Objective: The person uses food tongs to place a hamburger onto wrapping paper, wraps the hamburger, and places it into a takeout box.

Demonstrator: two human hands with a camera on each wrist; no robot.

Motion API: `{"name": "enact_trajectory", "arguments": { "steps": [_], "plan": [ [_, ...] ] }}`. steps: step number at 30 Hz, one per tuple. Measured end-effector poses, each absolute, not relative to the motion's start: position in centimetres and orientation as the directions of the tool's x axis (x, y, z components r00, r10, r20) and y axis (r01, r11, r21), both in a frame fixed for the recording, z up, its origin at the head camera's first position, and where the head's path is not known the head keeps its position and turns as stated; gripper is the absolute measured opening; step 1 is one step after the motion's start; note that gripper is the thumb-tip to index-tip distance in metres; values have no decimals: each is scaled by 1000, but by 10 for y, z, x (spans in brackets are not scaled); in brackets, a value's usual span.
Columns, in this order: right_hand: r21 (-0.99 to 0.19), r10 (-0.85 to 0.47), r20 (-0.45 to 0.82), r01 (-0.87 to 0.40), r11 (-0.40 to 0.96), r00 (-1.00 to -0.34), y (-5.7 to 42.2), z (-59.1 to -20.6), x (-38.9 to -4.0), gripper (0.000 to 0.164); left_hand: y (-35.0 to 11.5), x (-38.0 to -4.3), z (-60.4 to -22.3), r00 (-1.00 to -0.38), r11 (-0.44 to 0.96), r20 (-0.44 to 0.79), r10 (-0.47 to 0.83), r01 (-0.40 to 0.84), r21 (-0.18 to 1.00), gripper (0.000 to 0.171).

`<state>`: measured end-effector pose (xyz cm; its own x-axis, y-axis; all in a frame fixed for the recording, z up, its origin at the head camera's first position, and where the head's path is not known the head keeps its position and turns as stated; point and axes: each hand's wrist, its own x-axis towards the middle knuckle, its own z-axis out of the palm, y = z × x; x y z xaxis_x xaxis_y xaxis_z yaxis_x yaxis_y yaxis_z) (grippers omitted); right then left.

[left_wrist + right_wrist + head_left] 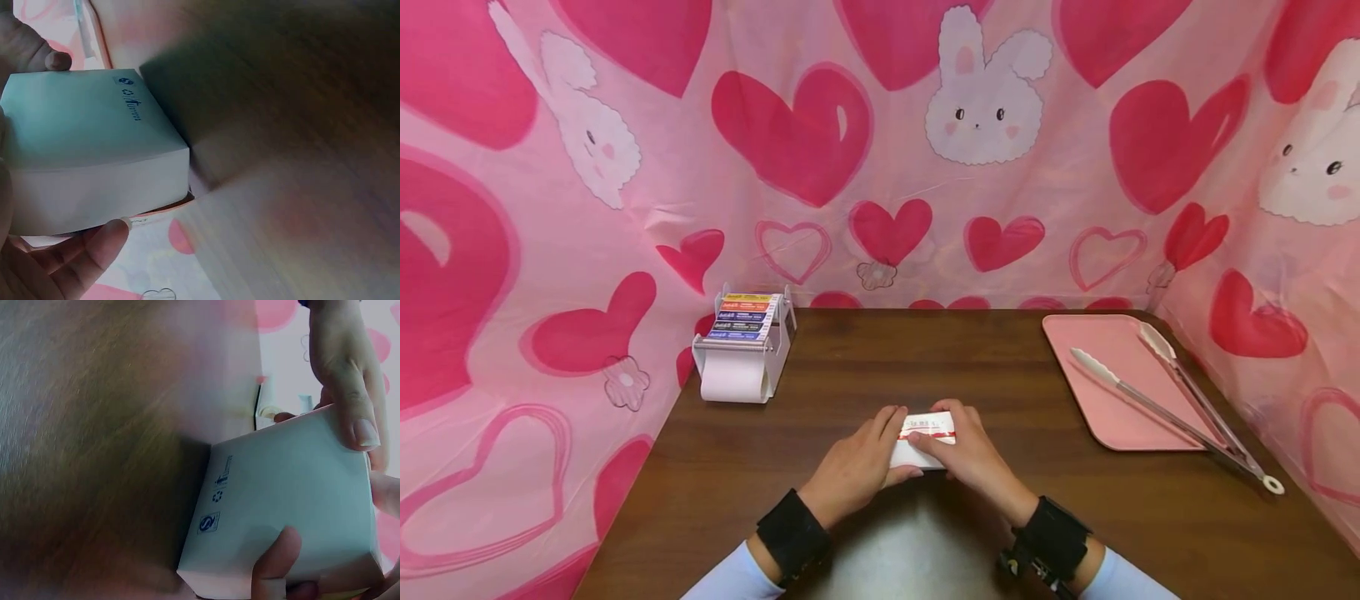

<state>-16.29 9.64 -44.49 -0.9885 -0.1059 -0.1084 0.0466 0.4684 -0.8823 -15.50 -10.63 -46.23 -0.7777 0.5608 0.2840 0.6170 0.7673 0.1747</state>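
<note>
A small white cardboard box (917, 457) with a red stripe and printing on its upper face is held between both hands at the table's front middle. My left hand (853, 462) grips its left side, the thumb low along the near edge. From the right, my right hand (977, 454) grips it, with the thumb lying across the striped face. The left wrist view shows a plain side of the box (81, 125) with small dark printed symbols, close over the wood. Similar symbols mark the box (281, 487) in the right wrist view. Its far underside is hidden.
A white dispenser (737, 346) with a paper roll and coloured printed strips stands at the back left. On the right, metal tongs (1165, 408) lie across a pink tray (1090, 400), their handle end over its edge. Heart-patterned cloth walls (790, 142) surround the brown table (880, 358).
</note>
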Motion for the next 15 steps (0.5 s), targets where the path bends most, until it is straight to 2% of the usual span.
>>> {"name": "enact_trajectory", "arguments": {
  "steps": [8, 12, 15],
  "plan": [
    [-895, -136, -145, 71, 440, -980, 99, -445, -166, 60, -106, -156, -463, -774, 771, 307, 553, 616, 165, 80],
    [-926, -209, -197, 112, 360, -958, 110, -445, -167, 57, -107, -158, -464, -776, 774, 323, 542, 611, 167, 75],
    [-957, -314, -211, 131, 257, -926, 123, -445, -168, 59, -108, -159, -464, -782, 778, 327, 531, 603, 177, 75]
  ]
}}
